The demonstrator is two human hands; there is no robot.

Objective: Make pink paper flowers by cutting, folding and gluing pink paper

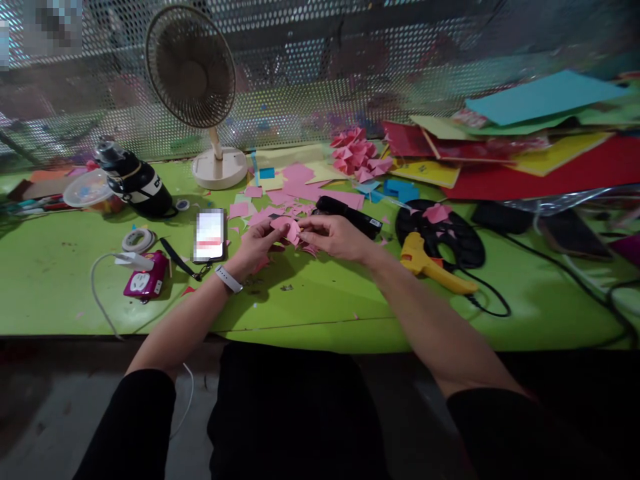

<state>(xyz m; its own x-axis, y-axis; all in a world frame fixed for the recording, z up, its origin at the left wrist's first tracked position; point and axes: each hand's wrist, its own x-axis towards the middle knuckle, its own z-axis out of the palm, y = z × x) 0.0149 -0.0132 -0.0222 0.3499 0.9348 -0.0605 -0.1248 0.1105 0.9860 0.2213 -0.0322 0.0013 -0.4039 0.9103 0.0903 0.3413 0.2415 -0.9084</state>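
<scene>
Both hands meet over the green table [320, 307] on a small folded pink paper piece [290, 231]. My left hand [260, 245] pinches its left side with thumb and fingers; a white watch band is on that wrist. My right hand [336, 237] pinches its right side with fingers curled. Under and behind the hands lie several pink paper scraps [295, 193]. A black stapler [350, 215] lies just behind my right hand.
A phone [209, 235] lies left of the hands, with a pink power strip [146, 281] and tape roll [137, 239] further left. A fan [193, 73] and black bottle [135, 181] stand behind. A yellow glue gun [430, 267], pink paper flower [357, 153] and coloured paper sheets [540, 133] sit right.
</scene>
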